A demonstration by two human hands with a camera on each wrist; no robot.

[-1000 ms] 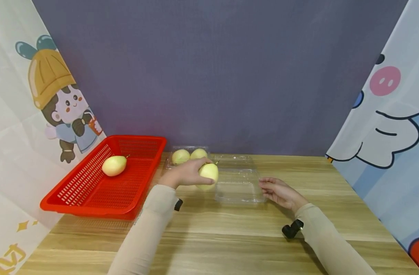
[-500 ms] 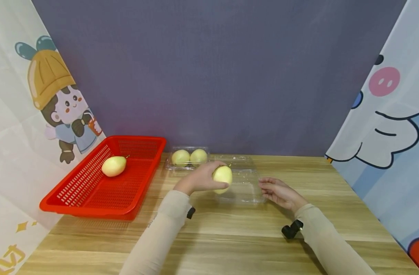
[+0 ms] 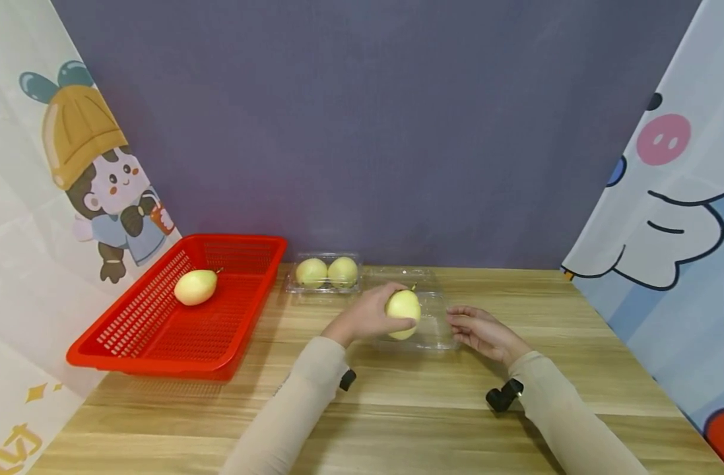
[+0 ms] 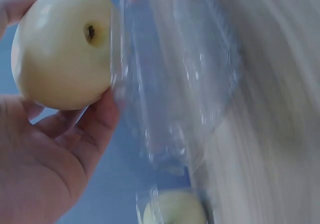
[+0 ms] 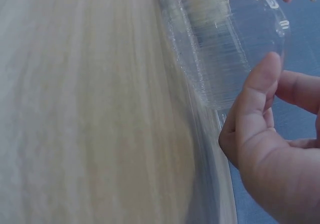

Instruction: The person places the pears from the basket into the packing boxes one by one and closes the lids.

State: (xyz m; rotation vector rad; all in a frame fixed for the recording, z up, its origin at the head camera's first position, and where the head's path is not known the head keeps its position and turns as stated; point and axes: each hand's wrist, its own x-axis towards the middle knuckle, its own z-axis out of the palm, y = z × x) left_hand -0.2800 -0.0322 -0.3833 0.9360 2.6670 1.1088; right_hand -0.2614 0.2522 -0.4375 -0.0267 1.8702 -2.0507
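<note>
In the head view my left hand grips a pale yellow pear, stem upward, over the left part of an open clear plastic clamshell box. Thumb and fingers wrap the sides of the pear in the left wrist view, where its base faces the camera. My right hand is at the box's right edge. The right wrist view has its thumb and fingers pinching the rim of the box. The box's lid lies folded back toward the wall.
To the left stands a red plastic basket with one pear inside. A second clear box at the back holds two pears. The wooden table ends at a grey backdrop, with printed cloths on both sides.
My left hand has carried the pear rightward, from the box's left side to over it. The right hand has stayed at the box's right edge.
</note>
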